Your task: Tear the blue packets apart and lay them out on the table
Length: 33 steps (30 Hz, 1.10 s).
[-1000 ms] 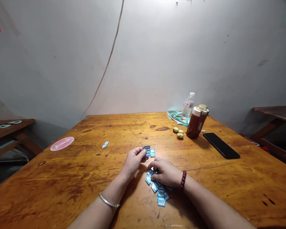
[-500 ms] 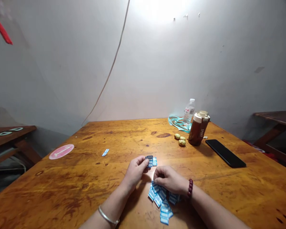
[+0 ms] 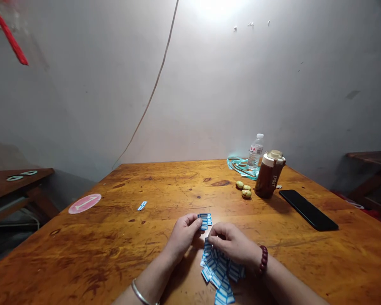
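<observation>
My left hand [image 3: 186,233] is closed, pinching a small stack of blue-bordered white label stickers [image 3: 205,221] between thumb and fingers, held above the table. Close on its right, my right hand [image 3: 230,240] has thumb and forefinger pressed together at the top edge of a label strip. Below it a loose pile of similar labels [image 3: 219,271] lies fanned out on the wooden table [image 3: 114,258], partly covered by that hand. One more small label [image 3: 142,206] rests alone farther left.
Right of the hands stand a brown sports bottle [image 3: 266,178] and a clear water bottle [image 3: 255,152], with a teal ribbon [image 3: 236,164] beside it. Several small yellowish fruits [image 3: 246,193] and a black phone [image 3: 307,209] lie nearby. A pink round sticker [image 3: 85,203] is at left.
The view has shifted slightly, so everything sits a little lower and to the right. My left hand's stack is tilted more toward me. My right hand's fingers stay at the pile's top edge.
</observation>
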Available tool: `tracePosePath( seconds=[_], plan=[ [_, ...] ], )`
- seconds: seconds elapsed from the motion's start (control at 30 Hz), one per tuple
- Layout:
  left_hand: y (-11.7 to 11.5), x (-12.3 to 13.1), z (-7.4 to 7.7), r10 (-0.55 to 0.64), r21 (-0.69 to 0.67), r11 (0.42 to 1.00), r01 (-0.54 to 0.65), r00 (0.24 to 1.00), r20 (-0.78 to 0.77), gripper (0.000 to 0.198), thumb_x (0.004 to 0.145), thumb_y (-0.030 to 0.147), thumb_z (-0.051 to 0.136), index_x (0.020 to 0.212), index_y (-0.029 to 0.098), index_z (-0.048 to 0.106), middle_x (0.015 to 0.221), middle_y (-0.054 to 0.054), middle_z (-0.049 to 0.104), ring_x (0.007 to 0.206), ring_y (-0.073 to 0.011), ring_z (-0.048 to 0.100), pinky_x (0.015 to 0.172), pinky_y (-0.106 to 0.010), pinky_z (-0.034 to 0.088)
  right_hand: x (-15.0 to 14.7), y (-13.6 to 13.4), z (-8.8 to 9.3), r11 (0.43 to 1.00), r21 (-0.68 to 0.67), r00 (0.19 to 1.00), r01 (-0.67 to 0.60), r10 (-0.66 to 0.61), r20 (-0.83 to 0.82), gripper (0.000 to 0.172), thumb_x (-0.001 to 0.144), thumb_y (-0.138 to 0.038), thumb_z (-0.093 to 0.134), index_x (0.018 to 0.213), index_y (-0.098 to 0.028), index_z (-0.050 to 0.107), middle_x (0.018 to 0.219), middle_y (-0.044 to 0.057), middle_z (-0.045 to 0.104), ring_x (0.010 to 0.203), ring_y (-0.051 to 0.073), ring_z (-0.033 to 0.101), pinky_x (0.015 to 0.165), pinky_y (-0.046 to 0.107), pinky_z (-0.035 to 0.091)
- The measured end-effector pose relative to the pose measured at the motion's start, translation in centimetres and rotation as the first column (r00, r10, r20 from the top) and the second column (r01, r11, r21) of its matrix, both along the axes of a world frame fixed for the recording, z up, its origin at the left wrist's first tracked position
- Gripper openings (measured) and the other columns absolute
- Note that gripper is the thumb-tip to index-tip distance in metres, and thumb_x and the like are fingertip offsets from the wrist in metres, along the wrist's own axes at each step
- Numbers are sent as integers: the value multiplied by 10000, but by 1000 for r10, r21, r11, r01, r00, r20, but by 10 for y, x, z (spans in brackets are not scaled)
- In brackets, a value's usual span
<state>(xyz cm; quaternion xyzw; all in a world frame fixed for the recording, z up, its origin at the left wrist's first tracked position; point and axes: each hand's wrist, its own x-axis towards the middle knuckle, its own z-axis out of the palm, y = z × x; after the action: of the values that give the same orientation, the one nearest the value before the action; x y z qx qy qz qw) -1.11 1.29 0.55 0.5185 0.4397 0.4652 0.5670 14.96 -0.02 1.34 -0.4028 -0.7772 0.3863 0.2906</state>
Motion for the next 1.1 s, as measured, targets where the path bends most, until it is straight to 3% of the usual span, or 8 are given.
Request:
tracePosePath(
  seconds=[0.13, 0.27, 0.53, 0.67, 0.77, 0.9, 1.0, 1.1],
  plan=[
    [-3, 4, 4, -37, -71, 997, 36, 999, -7, 234, 664, 347, 599, 620, 119, 569, 533, 9, 525, 452, -64, 439, 449, -180, 329, 0, 2, 1, 989, 14, 975, 147, -143, -168, 223, 784, -298, 449, 629, -146, 501, 573, -26, 452, 544, 84, 406, 500, 182, 330],
    [-10, 8, 11, -96, -151, 983, 105, 993, 64, 229, 648, 351, 619, 660, 126, 583, 557, 15, 523, 470, -64, 462, 454, -174, 352, 2, 4, 1, 961, 112, 957, 253, -232, -175, 234, 792, -314, 444, 634, -152, 503, 571, -22, 455, 532, 85, 396, 482, 187, 317],
    [-13, 9, 11, -189, -158, 966, 207, 974, 122, 270, 661, 389, 607, 731, 128, 616, 629, 1, 552, 536, -71, 503, 519, -176, 371, 2, 4, 0, 921, 214, 945, 325, -310, -102, 217, 779, -292, 460, 609, -160, 485, 563, -19, 484, 527, 90, 429, 486, 194, 328],
    [-14, 10, 10, -173, -150, 972, 181, 983, 68, 268, 656, 388, 607, 713, 126, 614, 628, -7, 567, 542, -79, 506, 513, -178, 366, 2, 5, -3, 923, 207, 945, 325, -310, -101, 212, 783, -295, 456, 619, -163, 479, 575, -20, 484, 535, 87, 435, 493, 194, 339],
    [-9, 6, 11, -78, -98, 992, 79, 997, 12, 240, 636, 361, 625, 646, 124, 587, 569, 4, 544, 502, -75, 491, 479, -171, 356, 5, 6, -7, 952, 133, 961, 275, -267, -74, 170, 801, -308, 425, 754, -172, 515, 624, -21, 502, 557, 91, 451, 496, 195, 353],
    [1, -7, 12, 83, -31, 996, -83, 997, 7, 236, 636, 367, 613, 659, 135, 574, 601, -3, 560, 531, -90, 515, 505, -179, 380, 10, 3, -9, 996, 82, 987, 40, -53, 154, 171, 735, -281, 525, 878, -190, 550, 703, -13, 530, 598, 97, 460, 532, 198, 356],
    [6, -13, 10, 119, -24, 993, -119, 993, 16, 244, 637, 372, 609, 669, 134, 569, 616, -7, 565, 540, -94, 526, 510, -182, 386, 9, -1, -7, 986, 115, 948, -124, 84, 306, 203, 680, -257, 583, 875, -201, 578, 812, 10, 535, 691, 115, 472, 614, 211, 357],
    [4, -11, 8, 99, -2, 995, -99, 995, 7, 245, 658, 376, 588, 688, 133, 573, 633, -13, 574, 553, -96, 536, 518, -183, 390, 7, -5, -6, 972, 141, 919, -188, 123, 375, 265, 638, -269, 623, 894, -212, 585, 868, 23, 521, 769, 140, 466, 661, 219, 349]
  ],
)
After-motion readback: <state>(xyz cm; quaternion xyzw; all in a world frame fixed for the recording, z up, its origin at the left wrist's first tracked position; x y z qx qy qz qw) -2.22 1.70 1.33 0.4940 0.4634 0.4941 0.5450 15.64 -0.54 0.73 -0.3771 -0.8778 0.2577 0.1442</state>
